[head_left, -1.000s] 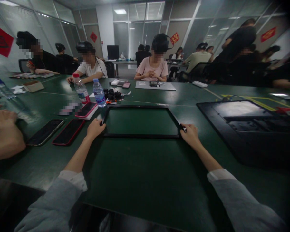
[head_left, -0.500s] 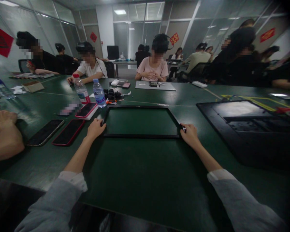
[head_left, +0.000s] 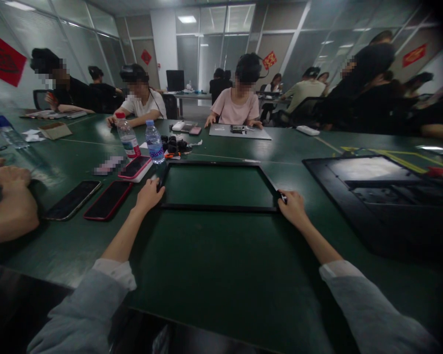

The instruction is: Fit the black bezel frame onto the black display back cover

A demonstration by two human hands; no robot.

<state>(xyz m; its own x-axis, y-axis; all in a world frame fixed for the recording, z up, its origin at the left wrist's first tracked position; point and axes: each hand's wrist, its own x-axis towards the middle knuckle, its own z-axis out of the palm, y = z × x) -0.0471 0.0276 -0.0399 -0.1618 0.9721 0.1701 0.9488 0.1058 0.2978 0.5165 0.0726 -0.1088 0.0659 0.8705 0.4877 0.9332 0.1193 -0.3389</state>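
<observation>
A thin black rectangular bezel [head_left: 217, 208], like a monitor's front frame, lies on the green table [head_left: 225, 275], and the tabletop shows through its opening. My left hand [head_left: 149, 195] is closed around its left side near the front corner. On the opposite side, my right hand [head_left: 293, 207] grips the bezel's right edge close to the front right corner. A small black-and-white piece [head_left: 282, 197] shows at the right thumb; what it is I cannot make out. Both hands' fingertips are partly hidden.
A large black panel [head_left: 332, 196] lies to the right. On the left are a red-edged phone [head_left: 109, 200], a dark phone [head_left: 74, 199], a pink-edged phone [head_left: 135, 168] and two water bottles [head_left: 154, 142]. A neighbour's arm [head_left: 13, 211] rests at far left. People sit opposite.
My hands keep their hold on the bezel, and the whole view has shifted slightly. The person opposite has parted their hands to the two sides of the grey mat.
</observation>
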